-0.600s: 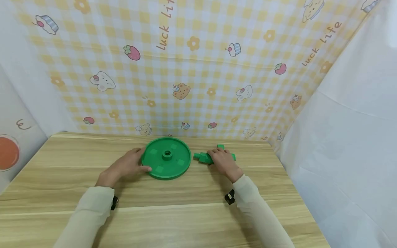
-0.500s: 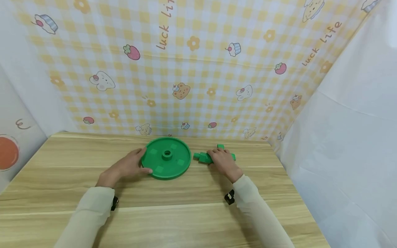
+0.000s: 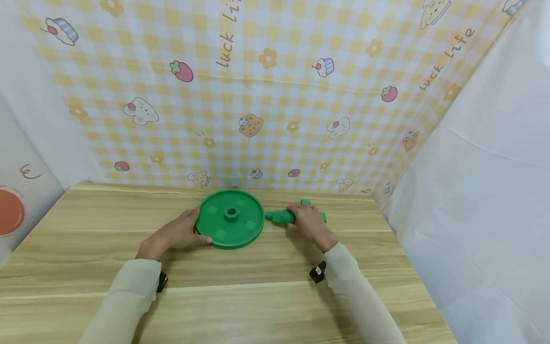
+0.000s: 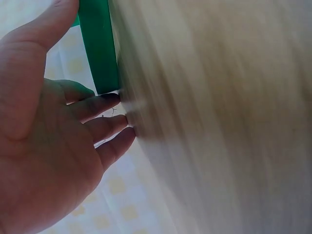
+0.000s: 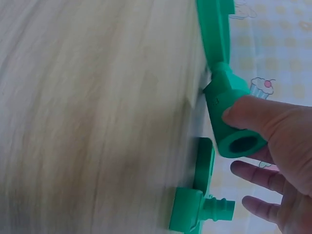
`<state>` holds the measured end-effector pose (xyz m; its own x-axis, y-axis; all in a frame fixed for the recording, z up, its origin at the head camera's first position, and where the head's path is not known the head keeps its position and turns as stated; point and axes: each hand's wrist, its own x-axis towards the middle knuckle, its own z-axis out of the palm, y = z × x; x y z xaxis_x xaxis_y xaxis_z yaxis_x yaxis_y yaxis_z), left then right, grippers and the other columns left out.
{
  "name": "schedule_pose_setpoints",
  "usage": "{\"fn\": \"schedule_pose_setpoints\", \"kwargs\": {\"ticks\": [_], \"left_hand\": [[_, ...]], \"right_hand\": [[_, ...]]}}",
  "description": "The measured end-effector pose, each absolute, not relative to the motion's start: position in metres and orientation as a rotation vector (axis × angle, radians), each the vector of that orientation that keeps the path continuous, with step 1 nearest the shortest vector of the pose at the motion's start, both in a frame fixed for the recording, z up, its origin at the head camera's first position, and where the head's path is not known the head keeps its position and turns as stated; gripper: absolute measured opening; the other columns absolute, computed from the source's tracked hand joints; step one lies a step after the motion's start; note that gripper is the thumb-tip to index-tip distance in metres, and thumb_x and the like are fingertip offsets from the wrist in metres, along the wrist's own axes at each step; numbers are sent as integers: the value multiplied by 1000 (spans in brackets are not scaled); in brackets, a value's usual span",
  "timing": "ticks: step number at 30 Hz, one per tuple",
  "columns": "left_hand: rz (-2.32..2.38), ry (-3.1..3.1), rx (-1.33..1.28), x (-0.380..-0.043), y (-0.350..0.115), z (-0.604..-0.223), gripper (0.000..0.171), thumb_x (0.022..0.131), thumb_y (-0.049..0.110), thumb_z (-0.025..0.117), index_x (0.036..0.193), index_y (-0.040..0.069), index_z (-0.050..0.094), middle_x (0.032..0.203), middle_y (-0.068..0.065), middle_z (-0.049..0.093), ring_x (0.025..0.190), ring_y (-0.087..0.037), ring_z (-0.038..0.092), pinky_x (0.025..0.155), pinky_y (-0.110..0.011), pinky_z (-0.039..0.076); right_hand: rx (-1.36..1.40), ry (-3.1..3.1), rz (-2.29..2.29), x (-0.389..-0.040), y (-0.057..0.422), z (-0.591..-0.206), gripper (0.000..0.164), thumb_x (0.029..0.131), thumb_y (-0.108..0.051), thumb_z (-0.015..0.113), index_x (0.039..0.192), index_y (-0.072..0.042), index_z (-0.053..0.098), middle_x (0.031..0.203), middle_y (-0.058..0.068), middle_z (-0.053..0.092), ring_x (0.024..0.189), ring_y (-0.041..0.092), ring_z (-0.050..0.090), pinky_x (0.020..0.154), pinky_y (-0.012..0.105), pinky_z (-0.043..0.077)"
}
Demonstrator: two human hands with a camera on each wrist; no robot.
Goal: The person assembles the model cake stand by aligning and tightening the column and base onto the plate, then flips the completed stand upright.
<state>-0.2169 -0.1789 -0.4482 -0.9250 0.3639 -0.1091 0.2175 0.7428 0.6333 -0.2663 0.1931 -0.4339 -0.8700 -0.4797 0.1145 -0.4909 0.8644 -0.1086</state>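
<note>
A round green plastic disc (image 3: 238, 233) with a raised rim and a central socket lies flat on the table. My left hand (image 3: 178, 231) holds its left edge, thumb along the front of the rim; in the left wrist view, fingertips touch the low end of the rim (image 4: 100, 53). My right hand (image 3: 310, 223) grips a green tube piece (image 3: 281, 216) right of the disc. The right wrist view shows the thumb on the tube (image 5: 222, 109), its hollow end towards the palm and its narrow end close to the disc; contact there is unclear.
Another green part (image 5: 187, 209) with a ribbed peg lies beyond the right hand; its ends (image 3: 305, 202) show past the fingers in the head view. The wood-grain table (image 3: 240, 296) meets a checked cloth backdrop (image 3: 275, 105), and white cloth (image 3: 481, 191) hangs at the right.
The tube piece has turned in my right hand and shifted slightly left towards the disc. My left thumb has slid a little along the rim. The disc stays in place.
</note>
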Motion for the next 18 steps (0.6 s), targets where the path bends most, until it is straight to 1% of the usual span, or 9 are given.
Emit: {"fn": "schedule_pose_setpoints", "kwargs": {"ticks": [1,4,8,13,18], "left_hand": [[938,2721,457,-217,-178,-448,111,83,45,78,156,-6,11,153,-38,26,140,-54,26,105,-70,32],[890,2725,431,-217,-177,-447,112,85,48,76,154,-10,11,154,-38,23,140,-55,25,105,-70,32],[839,2721,394,-217,-174,-445,113,86,50,74,152,-16,10,155,-39,18,141,-57,22,106,-70,31],[817,2723,373,-218,-171,-444,113,86,51,73,151,-16,11,155,-38,17,142,-57,18,108,-69,28],[823,2713,374,-218,-166,-444,113,85,51,74,152,-16,11,156,-37,17,144,-56,13,111,-68,25]], "right_hand": [[764,-2946,257,-267,193,-433,48,89,-25,76,130,-5,63,124,11,68,109,31,63,92,52,51],[729,-2933,410,-268,192,-431,48,89,-23,75,132,-4,62,127,12,66,108,30,64,90,48,53],[660,-2919,602,-271,190,-430,50,91,-23,74,135,-5,59,131,12,64,113,29,63,93,46,52],[634,-2858,927,-274,180,-429,52,93,-23,71,139,-5,55,131,13,63,110,28,65,88,44,55],[677,-2794,1181,-277,161,-426,52,96,-20,68,143,-5,51,130,16,62,109,32,65,89,45,55]]}}
